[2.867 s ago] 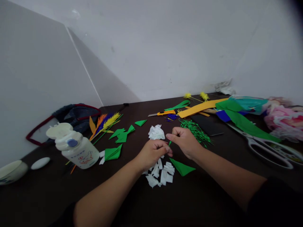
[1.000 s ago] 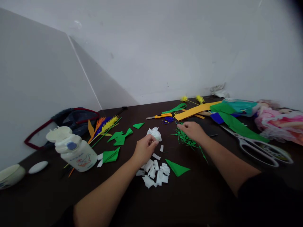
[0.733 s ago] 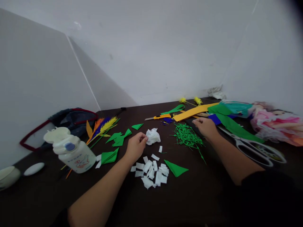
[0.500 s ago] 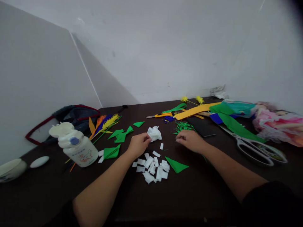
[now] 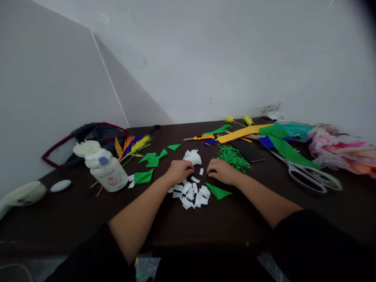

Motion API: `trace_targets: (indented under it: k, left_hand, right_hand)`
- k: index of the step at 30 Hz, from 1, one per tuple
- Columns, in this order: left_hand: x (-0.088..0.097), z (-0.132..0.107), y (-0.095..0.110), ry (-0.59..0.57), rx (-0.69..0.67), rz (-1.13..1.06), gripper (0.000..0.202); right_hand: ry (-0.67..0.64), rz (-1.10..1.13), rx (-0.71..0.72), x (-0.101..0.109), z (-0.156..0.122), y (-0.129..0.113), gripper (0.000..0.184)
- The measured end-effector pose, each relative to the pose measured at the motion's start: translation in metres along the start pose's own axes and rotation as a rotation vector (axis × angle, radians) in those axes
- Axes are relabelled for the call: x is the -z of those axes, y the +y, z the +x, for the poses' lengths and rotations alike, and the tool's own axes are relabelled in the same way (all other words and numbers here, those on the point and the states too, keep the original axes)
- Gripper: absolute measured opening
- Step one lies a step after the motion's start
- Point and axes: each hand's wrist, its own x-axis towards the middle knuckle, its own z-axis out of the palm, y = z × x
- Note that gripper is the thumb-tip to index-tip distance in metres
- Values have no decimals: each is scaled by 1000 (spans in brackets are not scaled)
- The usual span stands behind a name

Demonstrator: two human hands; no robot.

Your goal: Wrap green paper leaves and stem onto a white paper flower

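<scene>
My left hand (image 5: 181,170) is closed, thumb and fingers together, beside a crumpled white tissue (image 5: 192,156). Whatever it may pinch is too small to make out. My right hand (image 5: 221,170) is curled with its fingertips low over the table, by a thin green strip (image 5: 205,175); I cannot make out what is between them. A heap of small green paper shreds (image 5: 233,157) lies just behind it. Below and between the hands are many small white paper pieces (image 5: 192,192) and a green paper triangle (image 5: 217,191).
Left: a white bottle (image 5: 108,172), a bowl (image 5: 25,194), a white oval object (image 5: 60,185), green cut pieces (image 5: 153,158) and feathery paper stems (image 5: 138,145). Behind: a yellow utility knife (image 5: 202,137). Right: a black phone-like slab (image 5: 248,151), scissors (image 5: 308,176), a yellow strip (image 5: 245,133) and a doll (image 5: 342,150).
My right hand has moved left, off the green shreds, toward the thin green strip, uncovering the heap. My left hand has shifted slightly right. The view has tilted down, showing the table's front edge.
</scene>
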Motion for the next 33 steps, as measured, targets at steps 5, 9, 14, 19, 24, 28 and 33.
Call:
trace_targets:
  k: [5, 9, 14, 19, 24, 28, 33]
  left_hand:
    - [0, 1, 1, -53, -20, -21, 11]
    - [5, 0, 5, -126, -21, -35, 11]
    - [11, -5, 5, -228, -43, -19, 16]
    - [5, -4, 2, -231, -29, 39, 10]
    - [-2, -3, 0, -199, -58, 5, 2]
    - [-2, -3, 3, -191, -58, -47, 4]
    - [2, -4, 12, -215, 15, -77, 8]
  right_hand:
    - [-55, 8, 85, 7, 0, 1, 10]
    - [-50, 17, 78, 10, -7, 2, 15]
    - [-75, 103, 61, 14, -15, -4, 13]
    - [-202, 197, 85, 19, -17, -9, 26]
    - [-267, 231, 116, 18, -16, -11, 21]
    - [-297, 252, 103, 18, -14, -11, 5]
    - [-300, 339, -13, 19, -13, -6, 6]
